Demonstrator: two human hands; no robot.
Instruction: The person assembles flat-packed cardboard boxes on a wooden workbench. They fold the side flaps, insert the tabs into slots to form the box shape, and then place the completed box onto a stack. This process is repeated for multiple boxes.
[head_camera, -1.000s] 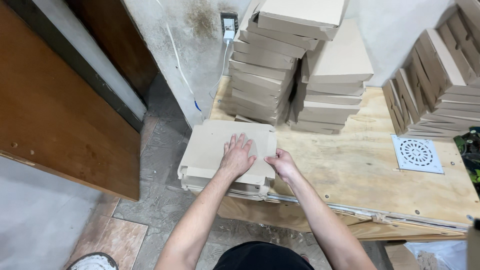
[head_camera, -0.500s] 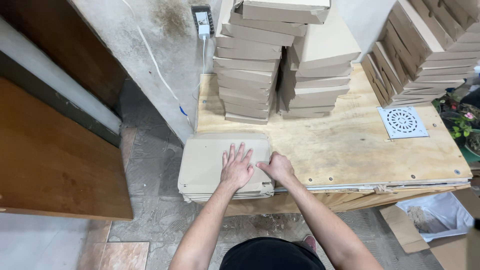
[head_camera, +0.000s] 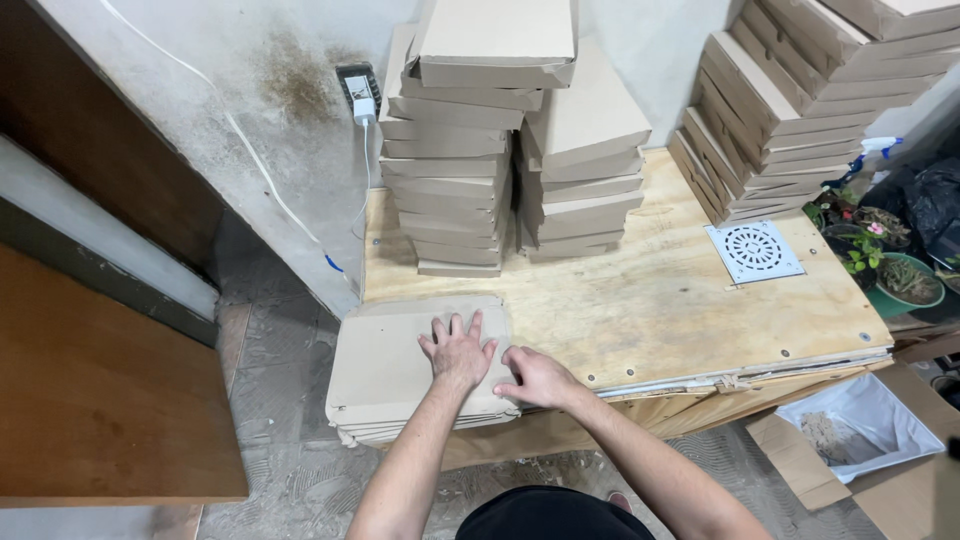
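Both hands (head_camera: 490, 365) open, flat on smooth tan cardboard stack (head_camera: 400, 375) w/ rounded corners.

Two hands are seen, the left hand (head_camera: 458, 352) and the right hand (head_camera: 533, 377), both laid on one pile of flat cardboard sheets (head_camera: 400, 375) at the corner of one plywood table (head_camera: 660, 300). Three stacks of folded cardboard boxes are counted on the table: a tall one (head_camera: 450, 150), a lower one (head_camera: 585, 170) just beside it, and a leaning one (head_camera: 790, 110) at the right; the boxes in each cannot be counted exactly. One white drain grate (head_camera: 753, 250), one wall socket (head_camera: 358, 90) and one green plant pot (head_camera: 905, 285) are also seen.
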